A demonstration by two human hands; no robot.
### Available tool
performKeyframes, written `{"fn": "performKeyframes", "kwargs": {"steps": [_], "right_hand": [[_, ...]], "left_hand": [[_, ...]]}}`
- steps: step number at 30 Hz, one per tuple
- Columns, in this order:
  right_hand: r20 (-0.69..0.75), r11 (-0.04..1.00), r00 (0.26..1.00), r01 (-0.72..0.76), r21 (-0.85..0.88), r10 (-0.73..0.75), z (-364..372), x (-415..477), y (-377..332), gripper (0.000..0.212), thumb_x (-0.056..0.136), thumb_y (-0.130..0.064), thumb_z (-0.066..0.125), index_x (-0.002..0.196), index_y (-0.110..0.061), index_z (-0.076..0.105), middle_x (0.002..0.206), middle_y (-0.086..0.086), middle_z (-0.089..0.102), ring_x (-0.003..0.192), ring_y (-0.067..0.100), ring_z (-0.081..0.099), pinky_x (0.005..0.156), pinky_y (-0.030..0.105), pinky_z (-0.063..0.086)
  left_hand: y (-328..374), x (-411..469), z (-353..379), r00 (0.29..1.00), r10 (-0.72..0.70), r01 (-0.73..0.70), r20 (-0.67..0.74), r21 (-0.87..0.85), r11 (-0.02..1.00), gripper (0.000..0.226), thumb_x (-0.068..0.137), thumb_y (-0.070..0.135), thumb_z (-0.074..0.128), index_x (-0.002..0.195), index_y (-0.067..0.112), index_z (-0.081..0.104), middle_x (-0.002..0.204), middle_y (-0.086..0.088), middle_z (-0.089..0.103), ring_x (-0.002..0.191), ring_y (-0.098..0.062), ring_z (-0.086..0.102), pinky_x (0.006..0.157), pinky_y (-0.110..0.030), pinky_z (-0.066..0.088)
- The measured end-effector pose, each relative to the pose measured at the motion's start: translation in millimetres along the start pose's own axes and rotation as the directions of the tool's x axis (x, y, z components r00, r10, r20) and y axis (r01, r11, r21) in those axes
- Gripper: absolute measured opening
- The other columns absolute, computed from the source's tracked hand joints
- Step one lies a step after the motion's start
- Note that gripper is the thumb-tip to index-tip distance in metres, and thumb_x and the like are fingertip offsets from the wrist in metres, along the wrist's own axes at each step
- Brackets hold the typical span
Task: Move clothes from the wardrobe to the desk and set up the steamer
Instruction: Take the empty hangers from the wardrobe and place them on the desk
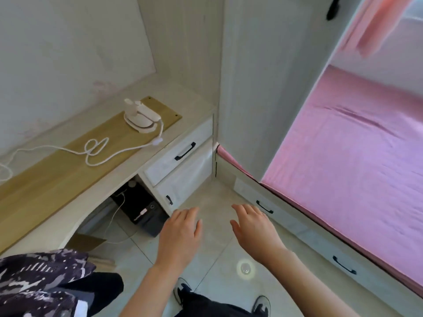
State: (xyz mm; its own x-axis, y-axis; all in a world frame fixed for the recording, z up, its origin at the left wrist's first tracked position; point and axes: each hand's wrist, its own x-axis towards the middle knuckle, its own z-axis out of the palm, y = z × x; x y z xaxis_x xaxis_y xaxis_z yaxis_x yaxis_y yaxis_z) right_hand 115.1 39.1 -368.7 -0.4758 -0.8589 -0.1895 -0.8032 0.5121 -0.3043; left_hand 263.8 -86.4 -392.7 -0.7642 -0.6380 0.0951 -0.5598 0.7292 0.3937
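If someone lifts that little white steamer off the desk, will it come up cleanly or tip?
Probably light: the steamer looks small and plastic. Its wide flat base suggests it stands steady when nudged. The floppy cord, looped on the desk, would likely trail and tug.

A small white handheld steamer [142,117] sits upright on its base at the right end of the desk [52,179], a pale desk with a wood-tone top. Its white cord [96,150] trails left along the desk in loose loops. A dark garment [43,277] with a white splatter print lies bunched by the desk's front edge. The tall pale wardrobe [263,88] stands against the desk's right end.
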Motion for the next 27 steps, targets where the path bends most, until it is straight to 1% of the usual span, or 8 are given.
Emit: {"fn": "performKeyframes", "kwargs": {"steps": [3,7,12,14,17,22,24,27], "right_hand": [[-0.026,0.998,0.998,-0.056,0.014,0.056,-13.4,-30.7,53.1,0.042,0.1,-0.036,0.039,0.137,-0.016,0.04,0.134,0.001,0.052,0.126,0.022,0.045,0.104,0.03,0.035],[-0.068,0.994,0.992,-0.103,0.025,0.105,-26.4,-69.4,125.6,0.039,0.099,-0.035,0.04,0.133,-0.016,0.044,0.13,0.001,0.054,0.124,0.022,0.046,0.102,0.03,0.036],[-0.129,0.986,0.977,-0.164,0.041,0.168,-39.8,-105.3,200.0,0.038,0.097,-0.031,0.044,0.13,-0.013,0.047,0.122,0.005,0.059,0.118,0.025,0.05,0.1,0.032,0.039],[-0.137,0.98,0.971,-0.193,0.043,0.197,-45.5,-115.0,221.3,0.035,0.096,-0.028,0.046,0.126,-0.012,0.05,0.118,0.005,0.06,0.114,0.026,0.051,0.097,0.033,0.041],[-0.165,0.973,0.959,-0.224,0.049,0.229,-52.4,-123.8,246.1,0.028,0.092,-0.021,0.051,0.116,-0.008,0.057,0.108,0.009,0.064,0.104,0.031,0.057,0.089,0.037,0.046],[-0.219,0.962,0.937,-0.257,0.096,0.272,-62.5,-124.9,279.7,0.025,0.091,-0.024,0.055,0.111,-0.009,0.058,0.102,0.007,0.065,0.098,0.031,0.059,0.083,0.037,0.048],[-0.204,0.957,0.936,-0.269,0.105,0.286,-67.3,-119.5,292.7,0.027,0.093,-0.026,0.053,0.114,-0.01,0.057,0.105,0.006,0.064,0.101,0.03,0.057,0.084,0.036,0.048],[-0.172,0.951,0.937,-0.288,0.114,0.305,-76.2,-102.7,312.1,0.034,0.096,-0.027,0.045,0.126,-0.012,0.051,0.118,0.004,0.06,0.112,0.027,0.051,0.089,0.035,0.045]], "left_hand": [[57.6,-0.3,22.4,0.999,0.036,-0.035,0.009,-0.033,0.999,0.027,0.088,0.019,0.064,0.114,0.011,0.064,0.093,0.003,0.07,0.09,-0.018,0.062,0.07,-0.033,0.055],[130.2,-0.6,55.1,0.996,0.089,-0.087,0.024,-0.052,0.995,0.026,0.087,0.018,0.064,0.112,0.012,0.065,0.09,0.003,0.069,0.086,-0.018,0.063,0.065,-0.031,0.054],[205.2,6.3,87.9,0.989,0.143,-0.14,0.037,-0.062,0.988,0.025,0.088,0.021,0.057,0.11,0.013,0.066,0.092,0.002,0.069,0.088,-0.019,0.063,0.067,-0.031,0.052],[229.8,10.8,94.6,0.984,0.175,-0.173,0.037,-0.063,0.983,0.024,0.087,0.021,0.056,0.107,0.013,0.067,0.089,0.003,0.068,0.085,-0.019,0.063,0.062,-0.031,0.052],[259.9,21.2,102.3,0.978,0.204,-0.199,0.052,-0.081,0.977,0.019,0.087,0.018,0.063,0.106,0.015,0.066,0.089,0.004,0.067,0.086,-0.018,0.063,0.057,-0.032,0.051],[296.8,49.5,115.8,0.971,0.231,-0.225,0.057,-0.095,0.97,0.02,0.086,0.017,0.064,0.106,0.014,0.067,0.09,0.002,0.068,0.088,-0.021,0.063,0.063,-0.036,0.051],[307.9,63.9,120.7,0.968,0.247,-0.241,0.052,-0.096,0.966,0.02,0.084,0.015,0.066,0.105,0.013,0.067,0.089,0.001,0.068,0.086,-0.022,0.063,0.064,-0.036,0.051],[322.4,90.8,126.8,0.965,0.256,-0.25,0.061,-0.094,0.964,0.019,0.085,0.015,0.064,0.104,0.012,0.067,0.088,0.0,0.068,0.085,-0.022,0.062,0.067,-0.036,0.052]]}}
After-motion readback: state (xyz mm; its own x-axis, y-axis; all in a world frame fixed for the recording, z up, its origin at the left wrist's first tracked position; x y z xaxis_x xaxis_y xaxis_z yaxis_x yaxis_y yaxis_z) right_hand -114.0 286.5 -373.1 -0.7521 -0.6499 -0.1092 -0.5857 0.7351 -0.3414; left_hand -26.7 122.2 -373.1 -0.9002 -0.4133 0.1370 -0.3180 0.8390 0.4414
